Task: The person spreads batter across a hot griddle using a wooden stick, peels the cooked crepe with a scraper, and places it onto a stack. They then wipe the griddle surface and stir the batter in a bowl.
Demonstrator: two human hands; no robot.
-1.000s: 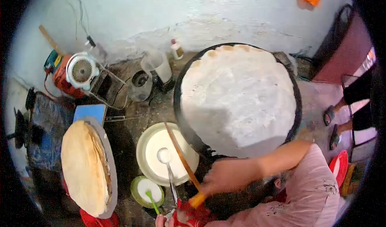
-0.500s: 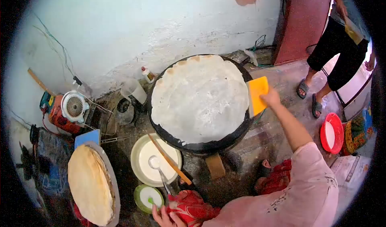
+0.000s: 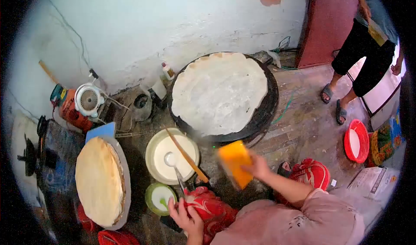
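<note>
My right hand grips a yellow-orange scraper, slightly blurred, in front of the near edge of the round black griddle. A large thin pale crepe covers most of the griddle, its edge ragged and browned at the back. My left hand hangs with fingers apart by my knee, holding nothing. Beside it is a green bowl of white liquid with a green utensil in it. Just beyond stands a pale basin of white batter, with a ladle and a wooden stick across it.
On the left, a stack of crepes rests on a round board. Behind it are a small blower and a blue panel. A bottle stands by the wall. At right are a red basin and another person holding a flat tool.
My right hand has brought the scraper from the griddle's right edge to its near side, off the crepe. My left hand has risen slightly. The view has shifted a little.
</note>
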